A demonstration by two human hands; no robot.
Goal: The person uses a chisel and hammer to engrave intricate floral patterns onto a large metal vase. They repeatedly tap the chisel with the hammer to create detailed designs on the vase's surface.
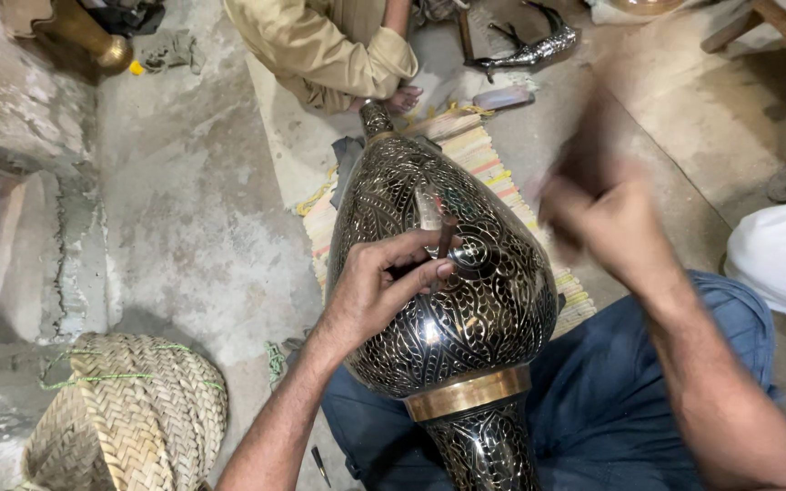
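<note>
**Engraved metal vase steadied on the lap, chisel on its belly**

At far left a woven basket (129,409) sits on the concrete floor (184,200), well apart from the work. The left hand (377,289) rests on the belly of the vase (466,300), fingers pinched shut around a thin chisel (445,238) whose tip meets the dark, patterned surface. The vase lies tilted across the person's lap, its neck (376,118) pointing away over a striped mat (484,155), its brass band (468,393) and foot toward the body.

It looks like heavy, rigid sheet metal: polished, curved and likely slippery, so it would roll unless braced. The narrow neck or the waist at the band seem the surest places to hold; the engraved belly could dent or scratch under a careless blow.

To the right, the right hand (607,214) is raised and blurred; it appears closed, but on what I cannot tell. Beyond, another person's sleeve (329,50) shows near the neck.
</note>
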